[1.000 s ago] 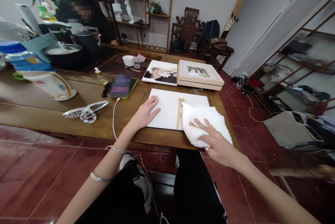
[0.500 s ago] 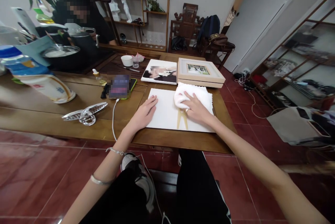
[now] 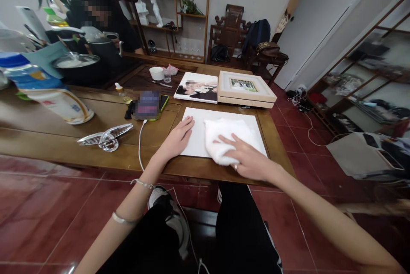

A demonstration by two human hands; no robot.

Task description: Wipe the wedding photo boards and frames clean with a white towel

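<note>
A flat white board (image 3: 197, 137) lies on the wooden table close to its front edge. My left hand (image 3: 178, 138) rests flat on the board's left side, fingers stretched out and holding nothing. My right hand (image 3: 248, 156) presses a folded white towel (image 3: 229, 131) onto the board's front right part, its fingers spread over the cloth and partly sunk into it. The towel covers much of the board's right half, so the tan mark on the board is hidden beneath it.
Behind the board lie a photo panel (image 3: 197, 87) and a boxed picture frame (image 3: 246, 90). To the left are a phone (image 3: 150, 106) with a white cable, a clear hair claw (image 3: 107, 137) and a blue-white packet (image 3: 57, 98). A person in black (image 3: 102, 13) is across the table.
My right hand has drawn the towel toward me, from the board's back right to its front edge, covering the tan mark. My left hand has stayed in place.
</note>
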